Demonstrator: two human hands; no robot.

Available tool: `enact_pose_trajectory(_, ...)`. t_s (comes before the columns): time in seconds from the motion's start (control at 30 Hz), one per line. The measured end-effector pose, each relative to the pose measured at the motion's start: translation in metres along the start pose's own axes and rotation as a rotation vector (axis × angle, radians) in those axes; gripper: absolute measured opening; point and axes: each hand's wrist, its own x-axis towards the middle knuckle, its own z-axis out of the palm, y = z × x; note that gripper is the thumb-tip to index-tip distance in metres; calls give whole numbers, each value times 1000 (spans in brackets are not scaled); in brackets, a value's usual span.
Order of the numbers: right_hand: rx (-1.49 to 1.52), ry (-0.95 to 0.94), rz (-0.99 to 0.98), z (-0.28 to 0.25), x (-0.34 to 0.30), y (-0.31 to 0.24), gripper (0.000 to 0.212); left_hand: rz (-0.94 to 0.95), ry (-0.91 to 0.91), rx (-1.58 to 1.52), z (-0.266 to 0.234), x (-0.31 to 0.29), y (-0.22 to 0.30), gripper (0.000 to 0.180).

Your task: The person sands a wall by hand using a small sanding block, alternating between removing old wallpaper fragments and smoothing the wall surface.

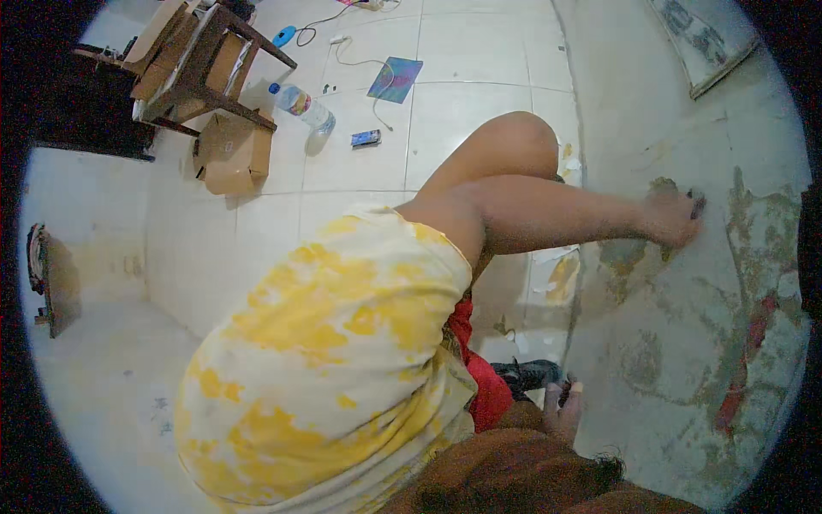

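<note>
My left arm comes out of a white and yellow blotched sleeve and reaches to the wall [634, 343] on the right. My left hand [672, 224] is closed against the peeling surface, with something small and dark [697, 204] at its fingers, blurred beyond naming. Lower down, my right hand [562, 418] is partly hidden; its bent fingers close around something dark and small. Beside those fingers lies a black object [524, 374] whose kind I cannot make out. A bent knee shows beyond the left forearm, and red cloth hangs below the sleeve.
Pale flakes [561, 274] lie along the wall's foot. On the tiled floor are a clear plastic bottle [301, 107], a small blue packet [366, 138], a blue-purple sheet [396, 80] and a white cable [364, 62]. A cardboard box [235, 154] stands by a wooden chair [201, 86].
</note>
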Motion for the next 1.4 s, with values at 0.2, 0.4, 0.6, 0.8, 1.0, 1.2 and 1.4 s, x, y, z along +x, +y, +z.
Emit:
enact_pose_trajectory(0.2, -60, 56, -59, 6, -2, 33, 46, 157, 81, 74, 10, 1, -4, 40)
enact_pose_trajectory(0.4, -42, 44, -41, 9, -11, 42, 43, 71, -87, 3, 2, 12, -17, 43)
enact_pose_trajectory(0.6, -135, 11, 166, -4, -12, -9, 45, 257, -88, -94, 42, -12, -8, 36)
enact_pose_trajectory(0.8, 241, 461, -8, -4, 16, -4, 49, 600, -1069, -99, -34, -84, 82, 40)
enact_pose_trajectory(1.0, 705, 604, -151, -13, 29, -27, 43, 597, -1465, -266, -75, -140, 105, 35)
enact_pose_trajectory(1.2, 920, 579, -277, -4, 25, -44, 37, 655, -841, -67, -144, -135, 67, 32)
enact_pose_trajectory(1.4, 1011, 542, -466, -9, 8, -63, 31, -319, 716, -3, -258, -118, -285, 50)
